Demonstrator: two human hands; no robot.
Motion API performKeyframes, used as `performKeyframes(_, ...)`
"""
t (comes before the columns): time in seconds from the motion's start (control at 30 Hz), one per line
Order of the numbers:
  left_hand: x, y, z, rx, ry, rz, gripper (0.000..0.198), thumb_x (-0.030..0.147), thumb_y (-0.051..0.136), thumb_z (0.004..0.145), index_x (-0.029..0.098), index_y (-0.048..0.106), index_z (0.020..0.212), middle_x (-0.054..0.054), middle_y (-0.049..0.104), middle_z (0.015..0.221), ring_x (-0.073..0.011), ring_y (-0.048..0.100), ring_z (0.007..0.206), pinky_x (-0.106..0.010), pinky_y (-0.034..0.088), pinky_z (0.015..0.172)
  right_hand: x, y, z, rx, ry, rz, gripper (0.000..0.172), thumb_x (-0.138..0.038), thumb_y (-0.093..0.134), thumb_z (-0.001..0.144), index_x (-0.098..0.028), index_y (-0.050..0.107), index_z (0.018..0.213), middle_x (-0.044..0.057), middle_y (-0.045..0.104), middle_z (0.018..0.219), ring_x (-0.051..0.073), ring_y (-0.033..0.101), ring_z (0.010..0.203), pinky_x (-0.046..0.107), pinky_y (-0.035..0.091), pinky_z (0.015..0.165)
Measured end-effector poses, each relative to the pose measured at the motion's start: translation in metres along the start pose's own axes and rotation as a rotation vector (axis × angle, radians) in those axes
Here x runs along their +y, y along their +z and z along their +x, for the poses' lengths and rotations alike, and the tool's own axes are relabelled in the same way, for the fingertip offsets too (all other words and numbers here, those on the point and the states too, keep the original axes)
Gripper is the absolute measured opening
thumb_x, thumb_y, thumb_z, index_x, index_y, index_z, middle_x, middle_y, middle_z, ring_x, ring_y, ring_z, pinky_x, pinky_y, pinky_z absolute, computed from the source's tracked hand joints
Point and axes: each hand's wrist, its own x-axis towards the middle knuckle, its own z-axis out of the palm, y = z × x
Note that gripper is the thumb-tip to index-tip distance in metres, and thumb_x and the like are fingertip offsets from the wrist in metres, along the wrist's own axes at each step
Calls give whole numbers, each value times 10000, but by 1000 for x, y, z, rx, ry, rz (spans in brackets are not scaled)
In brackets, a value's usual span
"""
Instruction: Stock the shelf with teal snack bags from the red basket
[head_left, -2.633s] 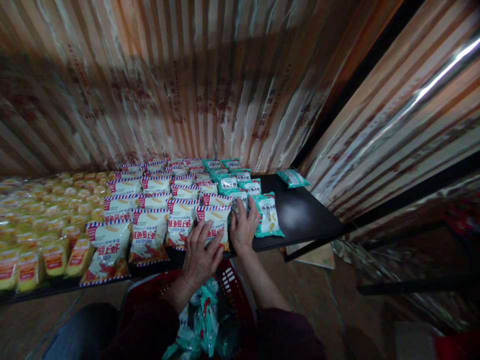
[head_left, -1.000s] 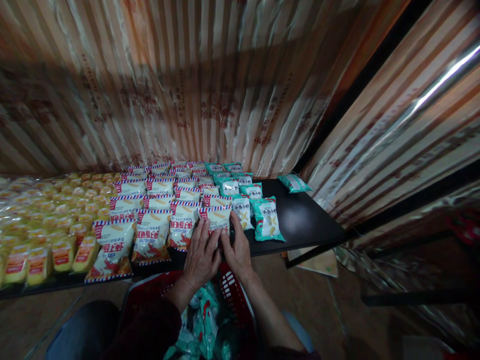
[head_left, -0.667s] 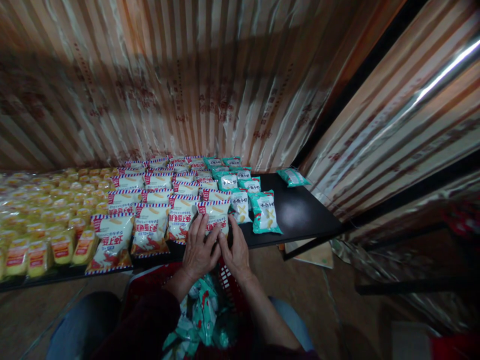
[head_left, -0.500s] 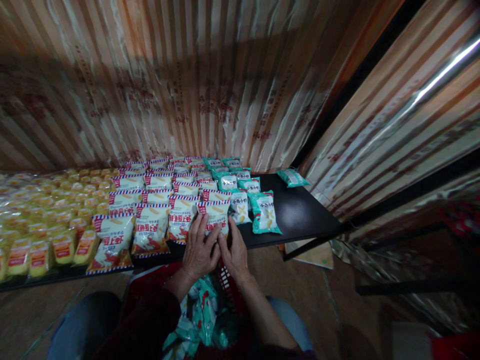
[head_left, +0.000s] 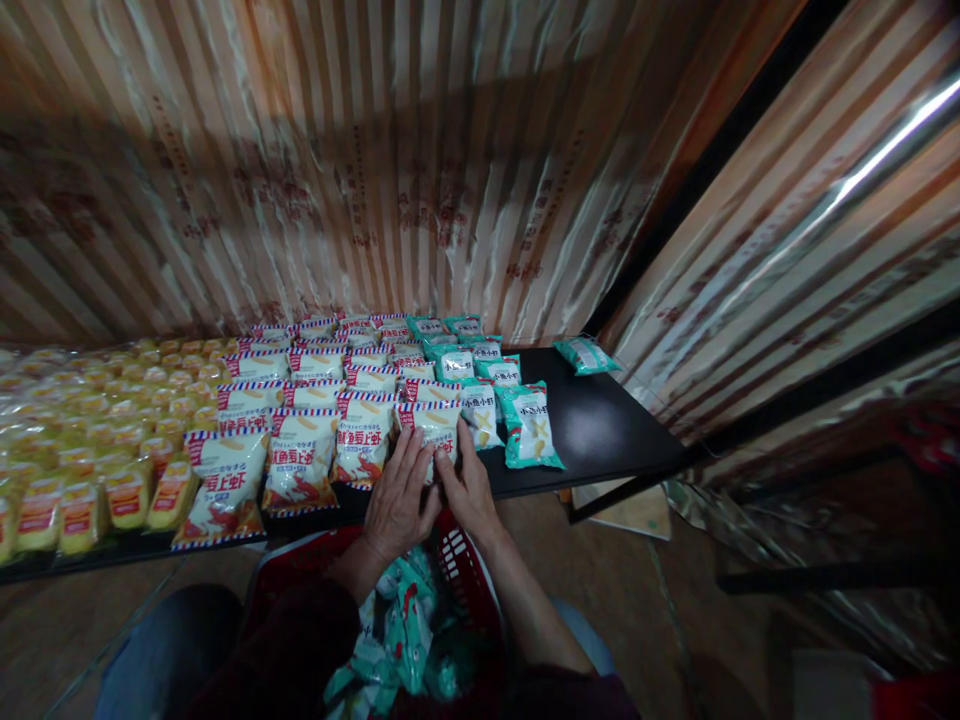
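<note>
My left hand [head_left: 396, 497] lies flat, fingers stretched, on a white snack bag with a red-and-blue striped edge [head_left: 433, 423] at the front of a black shelf [head_left: 607, 432]. My right hand [head_left: 469, 489] rests beside it on the same bag's right edge, fingers extended. Just right of the hands stand teal snack bags [head_left: 529, 426]. Rows of matching white bags [head_left: 302, 462] run leftward.
A red basket [head_left: 457, 566] with several teal bags sits below my arms. Small yellow packets [head_left: 82, 440] fill the shelf's left part. One teal bag [head_left: 585, 354] lies alone at the back right. Striped foil sheeting covers the walls behind and to the right.
My right hand left the teal bags and moved left to join my left hand on the front white bag. Both hands have pressed and shifted slightly on it since.
</note>
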Motion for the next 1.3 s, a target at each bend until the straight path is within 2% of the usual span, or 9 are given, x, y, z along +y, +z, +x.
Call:
performKeyframes(0.1,0,0,0,-18,6,-9,721,122,490,848,145,145,1481,-167,269,1521,-301,166,1429,-502,352,1087,2,-2,0,-9,24,17,668,-491,447,905,-146,292,1456,146,466,1416,252,479,1282,439,396,1065)
performKeyframes(0.27,0,0,0,-13,7,31,728,126,506,842,159,156,1480,-155,231,1538,-307,158,1430,-505,346,1088,2,-3,-1,-23,38,26,677,-491,450,903,-159,272,1465,121,396,1470,247,382,1352,425,351,1101)
performKeyframes(0.4,1,0,-2,20,16,94,733,179,545,834,179,190,1475,-141,140,1566,-325,167,1426,-513,345,1079,5,-1,-8,37,13,11,670,-469,458,903,-170,256,1468,121,386,1476,241,358,1367,444,321,1118)
performKeyframes(0.53,1,-1,-4,30,15,102,726,202,555,829,206,215,1470,-125,107,1574,-330,182,1421,-506,343,1073,9,2,-16,94,-19,-17,692,-453,469,899,-177,212,1479,135,397,1466,249,388,1348,467,349,1098)
performKeyframes(0.8,1,-1,-2,12,15,101,747,131,498,826,214,160,1487,-123,102,1575,-327,148,1430,-537,306,1081,3,6,-19,149,-86,-109,629,-453,455,901,-144,326,1433,152,403,1458,254,359,1364,480,324,1112)
performKeyframes(1.0,2,1,-1,16,18,102,770,128,503,818,179,132,1491,-144,136,1566,-319,150,1431,-518,335,1071,-9,2,-3,95,16,41,655,-483,425,915,-175,258,1469,114,300,1521,242,303,1394,467,278,1137)
performKeyframes(1.13,2,0,0,10,13,87,765,132,501,826,183,127,1491,-144,166,1559,-307,150,1433,-506,350,1068,-10,0,9,39,61,114,663,-500,420,914,-196,241,1475,99,296,1525,239,297,1397,475,255,1144)
performKeyframes(1.3,2,1,-1,-12,-7,84,734,147,508,823,160,177,1478,-156,226,1540,-306,153,1433,-509,339,1079,-13,0,15,10,61,96,706,-513,449,893,-163,248,1472,119,319,1512,240,300,1396,465,248,1148)
